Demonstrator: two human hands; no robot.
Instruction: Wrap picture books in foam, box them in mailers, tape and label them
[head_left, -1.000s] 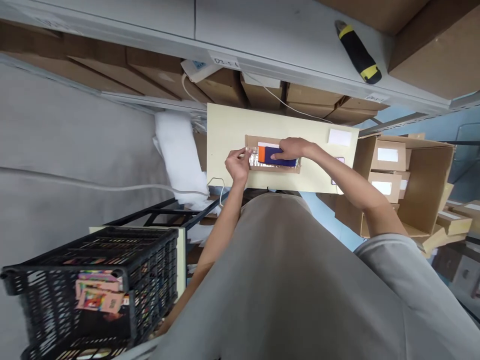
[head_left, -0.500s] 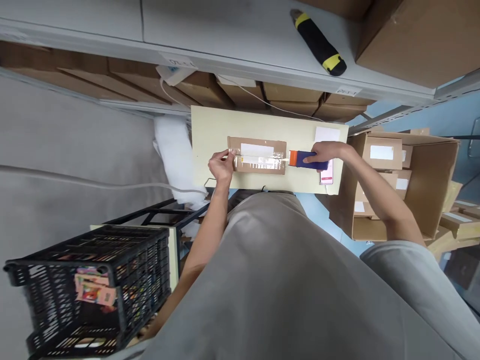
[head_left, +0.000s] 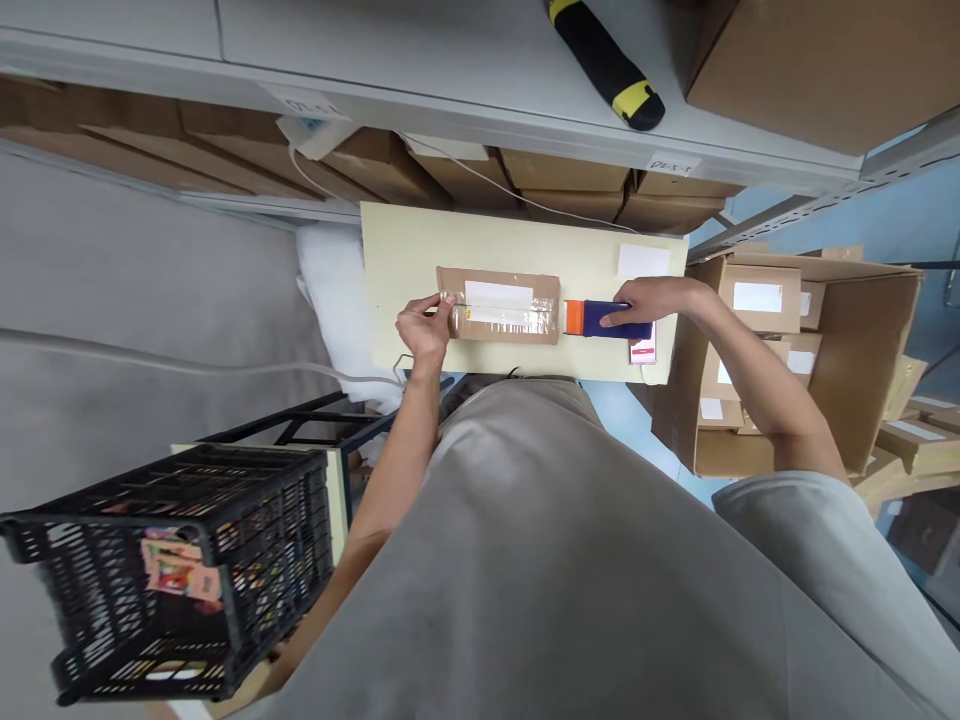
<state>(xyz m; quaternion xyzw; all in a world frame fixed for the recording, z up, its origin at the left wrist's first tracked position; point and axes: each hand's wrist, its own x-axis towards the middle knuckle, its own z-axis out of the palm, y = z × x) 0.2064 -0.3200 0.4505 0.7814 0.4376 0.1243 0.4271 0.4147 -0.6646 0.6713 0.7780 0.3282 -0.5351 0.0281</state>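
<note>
A cardboard parcel [head_left: 495, 275] with a white label and clear tape along it lies on the pale yellow board [head_left: 405, 235]. My left hand [head_left: 425, 322] pinches the parcel's left end, thumb on the tape. Wrapped in my right hand [head_left: 649, 300] is a blue and orange tape dispenser [head_left: 590, 318], its orange end close to the parcel's right edge. Beyond and partly under the right hand are a white paper [head_left: 643, 260] and a phone [head_left: 643, 352] with a pink and white screen.
A black and yellow cutter [head_left: 604, 62] lies on the grey shelf [head_left: 420, 75] above a row of cardboard boxes. At right stands a large carton [head_left: 862, 370] holding smaller boxes. A black plastic crate [head_left: 217, 520] is at lower left, near white wrapping [head_left: 334, 290].
The view has shifted slightly, so most things appear further left. The dispenser now sits level at the parcel's right edge. Both hands keep their holds.
</note>
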